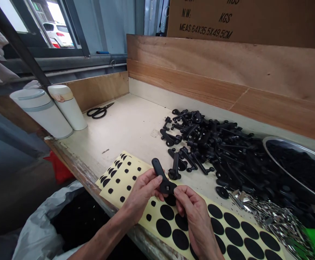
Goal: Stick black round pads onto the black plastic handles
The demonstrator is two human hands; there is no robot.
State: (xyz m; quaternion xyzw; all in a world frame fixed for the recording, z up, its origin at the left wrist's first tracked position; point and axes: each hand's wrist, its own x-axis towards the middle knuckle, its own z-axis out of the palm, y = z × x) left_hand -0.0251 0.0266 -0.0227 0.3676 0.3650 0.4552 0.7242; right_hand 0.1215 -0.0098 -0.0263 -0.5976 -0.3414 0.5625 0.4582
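My left hand [143,189] grips a black plastic arm-shaped part [161,177] between thumb and fingers, its long end pointing up and away. A small light metallic spot shows in the wide end of the part. My right hand [192,206] is closed, thumb and forefinger pinching at the right edge of that wide end. Whether a small piece sits in its fingertips too is hidden. Under both hands lies a yellowish backing sheet [177,206] carrying rows of black round stickers [180,239], with smaller black dots [129,187] on its left part.
A heap of black plastic parts [201,137] covers the right of the table. Beyond it stands a metal bowl [268,139] of black pieces, with shiny metal pieces [268,213] nearer. Black scissors [100,111] and two white bottles [42,112] stay left. A white bag [38,231] hangs below.
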